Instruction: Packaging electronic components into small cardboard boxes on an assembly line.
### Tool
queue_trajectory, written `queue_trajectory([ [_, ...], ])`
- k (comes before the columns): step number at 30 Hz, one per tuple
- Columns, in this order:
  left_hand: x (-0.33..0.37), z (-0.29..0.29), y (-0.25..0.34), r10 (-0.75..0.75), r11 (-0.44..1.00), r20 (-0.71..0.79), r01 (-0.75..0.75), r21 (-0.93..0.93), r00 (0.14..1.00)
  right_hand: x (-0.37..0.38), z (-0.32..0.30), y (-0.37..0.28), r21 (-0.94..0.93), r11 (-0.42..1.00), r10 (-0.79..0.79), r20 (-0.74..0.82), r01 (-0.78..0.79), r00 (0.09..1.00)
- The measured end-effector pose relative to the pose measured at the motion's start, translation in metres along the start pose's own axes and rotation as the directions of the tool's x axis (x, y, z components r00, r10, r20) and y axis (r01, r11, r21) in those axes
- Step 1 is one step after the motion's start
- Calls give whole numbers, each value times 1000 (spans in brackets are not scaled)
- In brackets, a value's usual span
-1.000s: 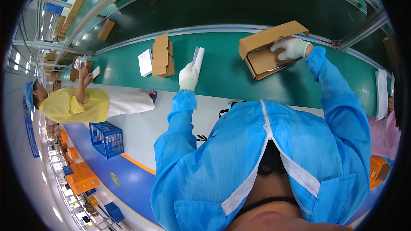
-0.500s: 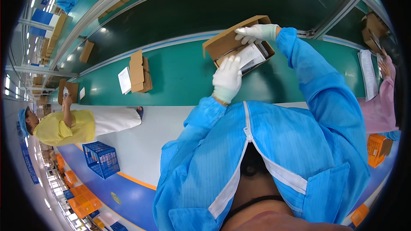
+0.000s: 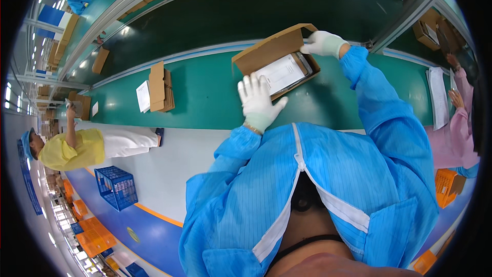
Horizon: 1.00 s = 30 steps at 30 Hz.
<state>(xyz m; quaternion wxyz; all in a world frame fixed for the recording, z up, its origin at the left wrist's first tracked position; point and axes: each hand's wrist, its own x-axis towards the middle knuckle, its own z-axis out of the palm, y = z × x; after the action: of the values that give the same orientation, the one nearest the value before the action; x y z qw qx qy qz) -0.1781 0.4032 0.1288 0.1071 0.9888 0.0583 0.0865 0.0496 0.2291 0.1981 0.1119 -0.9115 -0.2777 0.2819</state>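
Observation:
A brown cardboard box [image 3: 268,57] lies tilted on the green bench with its lid raised at the far side. Inside it is a white printed sheet [image 3: 283,74], on top of dark contents that show only at the edge. My left hand [image 3: 256,101], in a white glove, is open with fingers spread, its fingertips at the box's near left corner and the sheet's edge. At the box's right end, my gloved right hand [image 3: 324,44] has its fingers together, closed on the edge by the lid; the fingertips are slightly blurred.
Left on the bench stand folded brown cartons [image 3: 163,87] beside a white sheet [image 3: 143,96]. A dark conveyor belt [image 3: 215,20] runs beyond. A person in yellow [image 3: 77,149] works at left, and one in pink [image 3: 451,133] at right near stacked papers [image 3: 437,97]. A blue crate [image 3: 117,187] sits on the floor.
My left hand has drawn back left off the sheet and spread its fingers. My right hand has moved from the lid's inside to the box's right end. The box has shifted slightly left.

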Motion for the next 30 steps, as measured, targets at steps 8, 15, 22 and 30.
queue_trajectory([
  [8,-17,44,-54,-155,869,39,156,-469,987,-2,63,20,224,967,50,-632,120,774],
  [15,5,70,-82,-164,589,100,179,-788,981,9,47,33,627,531,-152,-591,570,792],
  [22,45,55,-82,-309,131,359,414,-901,881,-12,5,27,-66,932,-354,-363,355,862],
  [30,56,63,-50,-739,534,19,603,-592,673,-5,1,22,-10,974,-225,-146,226,963],
])
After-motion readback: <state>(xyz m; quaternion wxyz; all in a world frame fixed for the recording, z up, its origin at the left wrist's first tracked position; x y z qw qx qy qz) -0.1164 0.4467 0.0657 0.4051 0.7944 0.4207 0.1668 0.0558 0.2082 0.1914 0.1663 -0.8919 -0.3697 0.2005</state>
